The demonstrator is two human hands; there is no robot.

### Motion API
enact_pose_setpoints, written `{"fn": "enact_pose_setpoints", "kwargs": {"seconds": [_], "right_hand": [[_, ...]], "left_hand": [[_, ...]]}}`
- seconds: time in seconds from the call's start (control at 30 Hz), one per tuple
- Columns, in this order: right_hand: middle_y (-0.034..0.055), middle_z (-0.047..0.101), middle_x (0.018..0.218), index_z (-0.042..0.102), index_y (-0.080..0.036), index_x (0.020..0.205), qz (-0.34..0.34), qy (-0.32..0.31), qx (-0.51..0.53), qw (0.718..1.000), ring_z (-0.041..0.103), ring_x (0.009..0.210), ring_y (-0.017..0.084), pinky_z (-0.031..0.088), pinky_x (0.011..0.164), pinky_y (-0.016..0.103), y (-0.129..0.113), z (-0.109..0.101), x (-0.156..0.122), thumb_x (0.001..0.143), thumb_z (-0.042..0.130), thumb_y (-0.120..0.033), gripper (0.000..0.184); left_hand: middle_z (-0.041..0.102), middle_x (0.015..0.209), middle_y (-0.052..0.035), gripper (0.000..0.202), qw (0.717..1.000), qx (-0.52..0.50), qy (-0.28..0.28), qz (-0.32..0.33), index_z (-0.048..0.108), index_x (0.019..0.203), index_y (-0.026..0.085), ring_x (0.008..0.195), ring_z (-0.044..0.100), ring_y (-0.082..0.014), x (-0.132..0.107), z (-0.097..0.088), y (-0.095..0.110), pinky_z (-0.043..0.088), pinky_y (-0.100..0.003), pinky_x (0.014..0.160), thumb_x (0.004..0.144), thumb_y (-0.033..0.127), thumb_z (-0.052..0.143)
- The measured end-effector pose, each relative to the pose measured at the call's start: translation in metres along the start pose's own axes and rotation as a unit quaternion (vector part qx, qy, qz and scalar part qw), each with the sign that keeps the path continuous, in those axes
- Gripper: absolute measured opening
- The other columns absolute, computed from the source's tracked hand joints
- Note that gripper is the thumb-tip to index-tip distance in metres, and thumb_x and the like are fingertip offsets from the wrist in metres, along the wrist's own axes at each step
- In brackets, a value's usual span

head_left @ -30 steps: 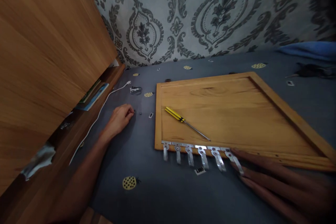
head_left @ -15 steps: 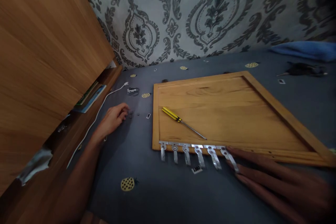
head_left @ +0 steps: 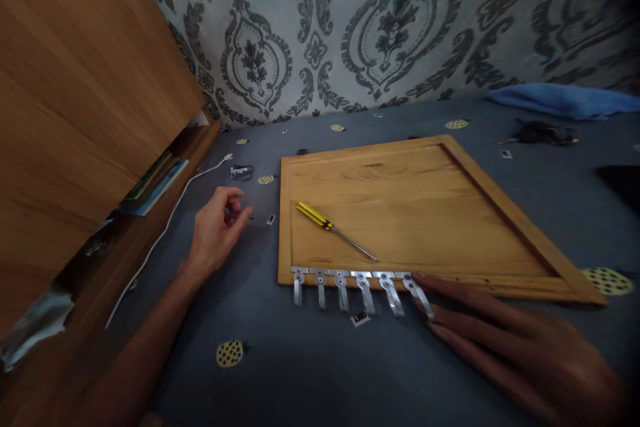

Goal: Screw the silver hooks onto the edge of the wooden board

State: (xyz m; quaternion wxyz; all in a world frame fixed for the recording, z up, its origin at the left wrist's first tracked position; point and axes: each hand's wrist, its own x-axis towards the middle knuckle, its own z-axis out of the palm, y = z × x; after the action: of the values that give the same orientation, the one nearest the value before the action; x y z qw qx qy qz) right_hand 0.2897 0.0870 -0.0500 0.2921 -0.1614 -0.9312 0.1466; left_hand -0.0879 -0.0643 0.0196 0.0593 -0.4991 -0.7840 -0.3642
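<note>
My left hand [head_left: 216,232] hovers over the blue-grey sheet left of a wooden panel [head_left: 425,207]. Its thumb and forefinger are pinched; whatever is between them is too small to make out. A tiny dark piece [head_left: 251,217] lies just beyond the fingertips. My right hand [head_left: 505,340] lies flat, fingers stretched, touching the panel's near edge and the right end of a metal hook rail [head_left: 350,278]. A yellow-and-black screwdriver [head_left: 324,222] rests on the panel.
A wooden cabinet [head_left: 75,80] stands at the left with books [head_left: 155,183] on a low shelf. A white cable [head_left: 193,181] and a metal clip [head_left: 241,171] lie near it. Patterned wallpaper rises behind. A blue cloth [head_left: 565,100] and a dark object [head_left: 543,133] lie far right.
My left hand has lifted off the sheet and drawn back a little, fingers pinched. The view has shifted, so everything sits further left. My right hand stays by the hook rail.
</note>
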Motion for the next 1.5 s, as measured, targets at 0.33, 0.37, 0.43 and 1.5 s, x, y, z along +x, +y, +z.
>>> {"fn": "enact_pose_setpoints", "kwargs": {"seconds": [0.33, 0.37, 0.43, 1.5], "right_hand": [[-0.0045, 0.068, 0.132, 0.076, -0.04, 0.112, 0.004, 0.002, 0.028, 1.0, 0.076, 0.087, 0.021, 0.065, 0.081, 0.03, -0.001, 0.002, -0.001, 0.096, 0.052, -0.017, 0.037], [-0.0046, 0.068, 0.132, 0.076, -0.04, 0.113, -0.001, 0.004, 0.026, 1.0, 0.076, 0.087, 0.021, 0.065, 0.082, 0.03, 0.0, 0.002, -0.002, 0.096, 0.052, -0.017, 0.037], [-0.0033, 0.067, 0.134, 0.075, -0.037, 0.115, -0.022, -0.001, 0.021, 1.0, 0.076, 0.089, 0.021, 0.065, 0.081, 0.03, 0.003, 0.003, -0.003, 0.097, 0.053, -0.018, 0.035], [0.0002, 0.055, 0.147, 0.06, -0.043, 0.139, -0.079, -0.045, -0.01, 0.996, 0.072, 0.105, 0.024, 0.063, 0.086, 0.03, 0.024, 0.007, -0.012, 0.101, 0.042, -0.026, 0.046]], "left_hand": [[0.066, 0.099, -0.0048, 0.032, 0.996, 0.008, -0.083, -0.032, 0.061, 0.114, 0.014, 0.079, 0.064, -0.0143, -0.008, 0.024, -0.001, 0.058, -0.032, 0.07, 0.096, 0.04, 0.062], [0.066, 0.1, -0.005, 0.032, 0.996, 0.007, -0.087, -0.035, 0.061, 0.114, 0.014, 0.08, 0.064, -0.0146, -0.009, 0.024, -0.001, 0.058, -0.032, 0.071, 0.095, 0.04, 0.062], [0.066, 0.101, -0.0053, 0.032, 0.995, 0.005, -0.096, -0.039, 0.061, 0.115, 0.014, 0.081, 0.065, -0.0148, -0.01, 0.025, -0.001, 0.058, -0.032, 0.071, 0.096, 0.039, 0.062], [0.066, 0.102, -0.0054, 0.031, 0.996, 0.002, 0.079, -0.046, 0.06, 0.117, 0.014, 0.08, 0.064, -0.0142, 0.019, -0.024, -0.033, 0.058, -0.031, 0.069, 0.096, 0.038, 0.062]]}}
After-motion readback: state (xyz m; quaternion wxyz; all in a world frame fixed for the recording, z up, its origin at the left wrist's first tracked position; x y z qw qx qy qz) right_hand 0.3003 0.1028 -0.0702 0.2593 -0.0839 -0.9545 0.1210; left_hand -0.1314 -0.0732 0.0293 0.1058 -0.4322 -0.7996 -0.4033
